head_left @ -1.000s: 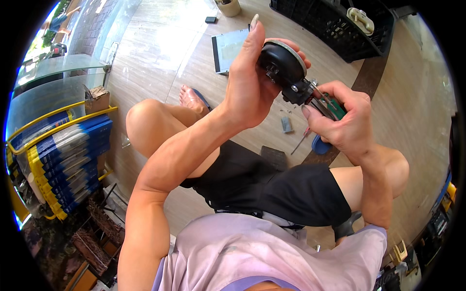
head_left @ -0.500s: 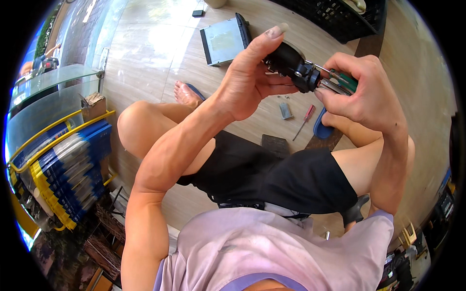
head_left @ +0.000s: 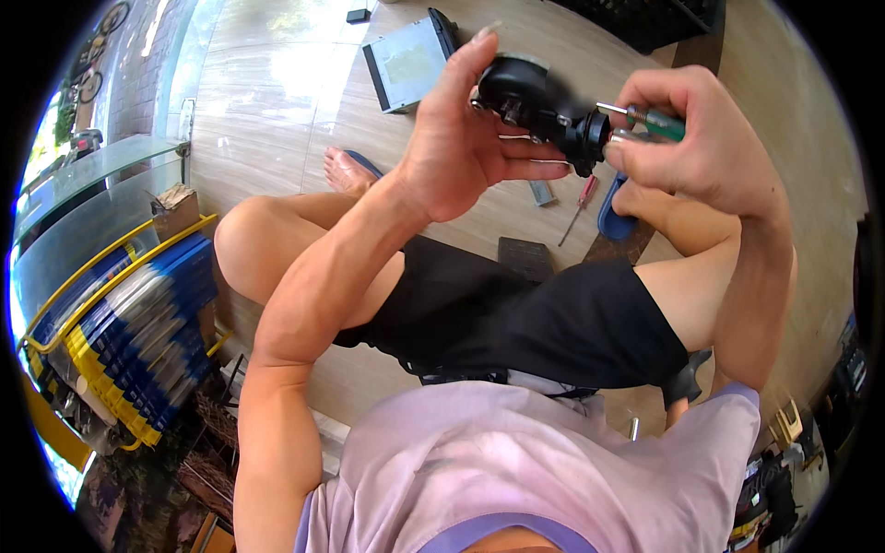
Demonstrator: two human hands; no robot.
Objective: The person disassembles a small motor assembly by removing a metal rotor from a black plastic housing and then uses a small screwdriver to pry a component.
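A black device with a rounded, domed body (head_left: 514,85) and a narrower jointed neck lies across the fingers of my left hand (head_left: 447,161). My left thumb points up along its far side, and the fingers support it from below. The neck end (head_left: 583,143) points toward my right hand (head_left: 714,138). That hand is closed around a screwdriver with a green handle (head_left: 664,124), its metal shaft pointing left beside the neck. Another shiny metal tool (head_left: 634,135) shows under it in the same grip; its kind is hidden. My right thumb is close to the neck's end; contact is unclear.
On the floor lie a silver box-shaped unit (head_left: 410,66), a red-handled screwdriver (head_left: 587,194), a small grey block (head_left: 542,193) and a dark flat block (head_left: 525,258). A black crate (head_left: 645,23) stands at the far right. A yellow rack of packets (head_left: 138,323) is at left.
My left hand and the device have shifted left and slightly up in view, exposing more of the rounded body. The green screwdriver now lies more level, its tip near the neck.
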